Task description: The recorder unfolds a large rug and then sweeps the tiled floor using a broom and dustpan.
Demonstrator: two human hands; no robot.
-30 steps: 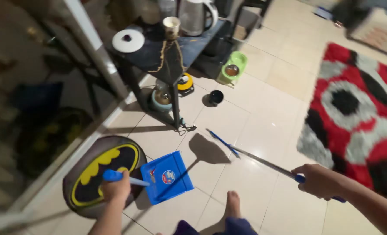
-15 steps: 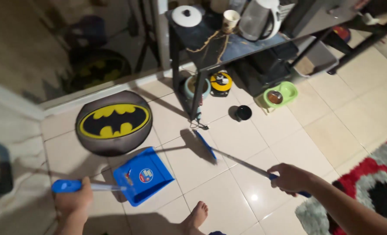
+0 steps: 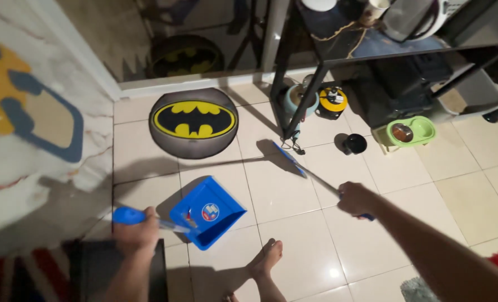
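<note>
My left hand (image 3: 138, 233) grips the blue handle of a blue dustpan (image 3: 207, 211), which hangs just above the tiled floor in front of me. My right hand (image 3: 356, 199) holds the thin metal handle of a blue broom (image 3: 291, 160); its flat head rests on the tiles near the leg of a black table. My bare foot (image 3: 264, 259) stands between the two tools.
A round grey mat with a yellow bat emblem (image 3: 193, 121) lies by the glass door. Under the black table (image 3: 316, 67) sit a green pet bowl (image 3: 410, 132), a small black bowl (image 3: 355, 144), a yellow reel (image 3: 332, 99) and a pot. A dark box (image 3: 112, 268) is at my lower left.
The view has swung left and down. The dustpan and broom moved with my hands toward the table leg; the red rug has almost left the view.
</note>
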